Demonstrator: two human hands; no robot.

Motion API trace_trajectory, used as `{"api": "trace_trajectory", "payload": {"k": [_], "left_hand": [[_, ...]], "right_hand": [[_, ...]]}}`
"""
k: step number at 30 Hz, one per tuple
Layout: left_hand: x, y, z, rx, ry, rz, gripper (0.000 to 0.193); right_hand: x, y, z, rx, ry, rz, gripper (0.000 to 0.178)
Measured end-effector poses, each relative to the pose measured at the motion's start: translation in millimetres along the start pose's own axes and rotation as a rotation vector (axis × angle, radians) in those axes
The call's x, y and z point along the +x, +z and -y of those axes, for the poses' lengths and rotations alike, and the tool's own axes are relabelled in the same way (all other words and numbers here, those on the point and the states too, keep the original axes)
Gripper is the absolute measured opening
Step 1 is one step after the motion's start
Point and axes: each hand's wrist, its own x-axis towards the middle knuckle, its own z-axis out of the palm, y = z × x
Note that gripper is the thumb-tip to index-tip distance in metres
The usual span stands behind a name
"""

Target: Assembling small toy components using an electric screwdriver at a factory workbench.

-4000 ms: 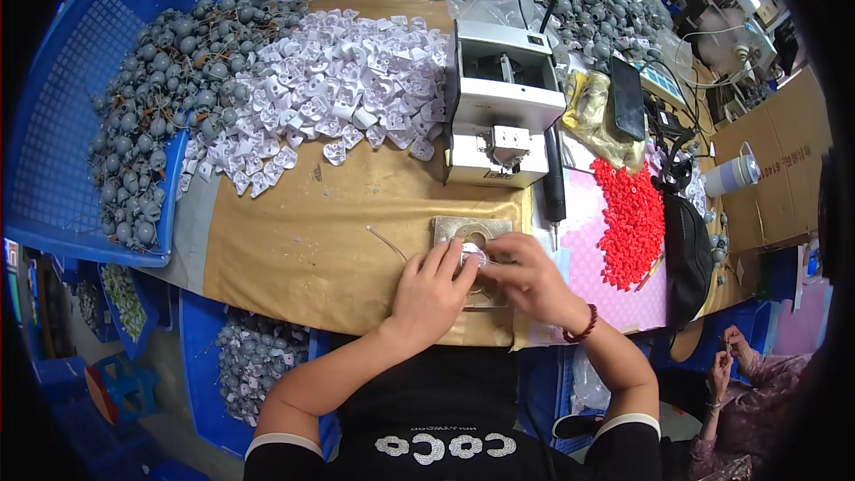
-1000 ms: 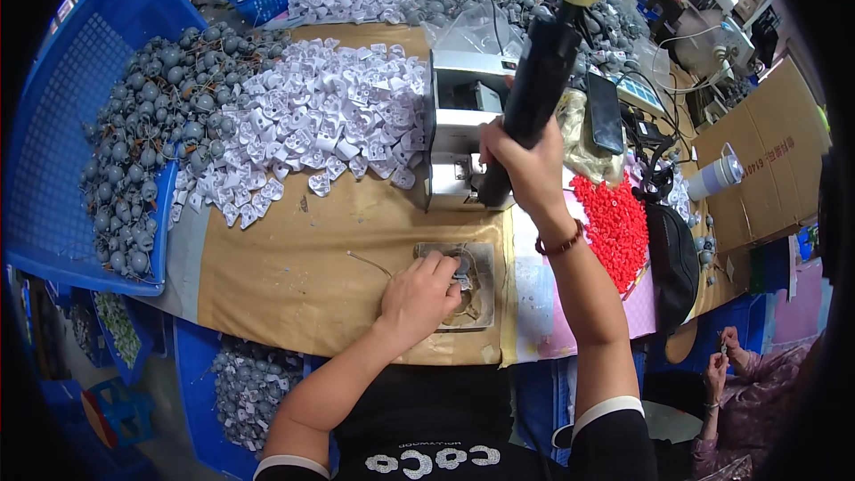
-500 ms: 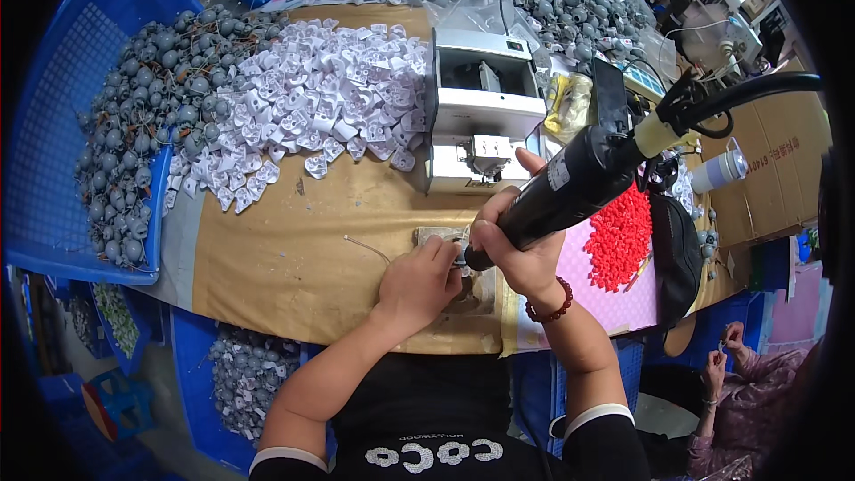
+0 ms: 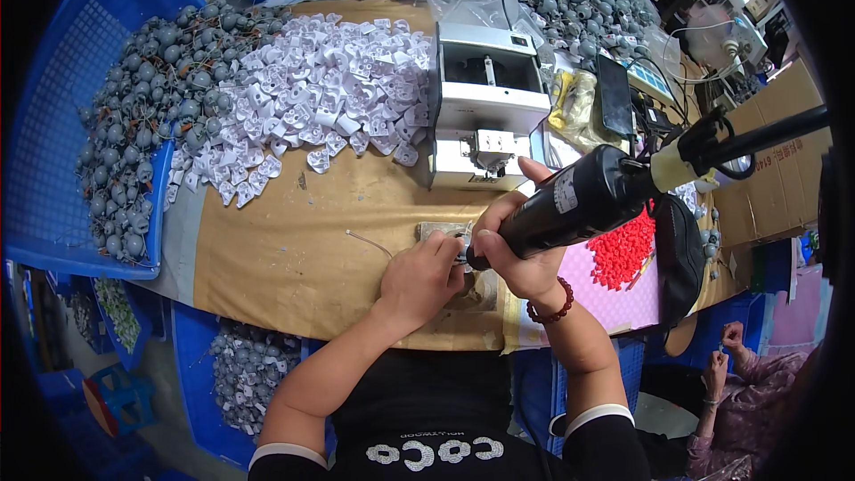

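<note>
Black and cylindrical, a power tool [image 4: 597, 187] slants over the counter [image 4: 285, 258], the right hand [image 4: 527, 265] wrapping its fingers around it, seemingly for control. Its lower end meets a small grey part [image 4: 462, 251], mostly hidden, pinched in the left hand's [image 4: 417, 281] fingers above a metal plate [image 4: 484, 297], apparently to steady it. White plastic pieces [image 4: 329, 98] lie heaped beyond, probably for easy reach.
</note>
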Motion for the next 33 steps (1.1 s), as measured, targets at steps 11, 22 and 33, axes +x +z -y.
{"api": "trace_trajectory", "payload": {"k": [11,22,33], "left_hand": [[1,-5,-2,-0.062,-0.073,0.085,0.036],[1,-4,-4,-0.083,-0.089,0.067,0.032],[-5,-1,-6,-0.054,-0.115,0.054,0.038]], "right_hand": [[-16,-1,-7,-0.171,-0.084,0.098,0.078],[-10,2,-8,-0.233,-0.167,0.178,0.076],[19,-83,-1,-0.109,0.411,-0.499,0.063]]}}
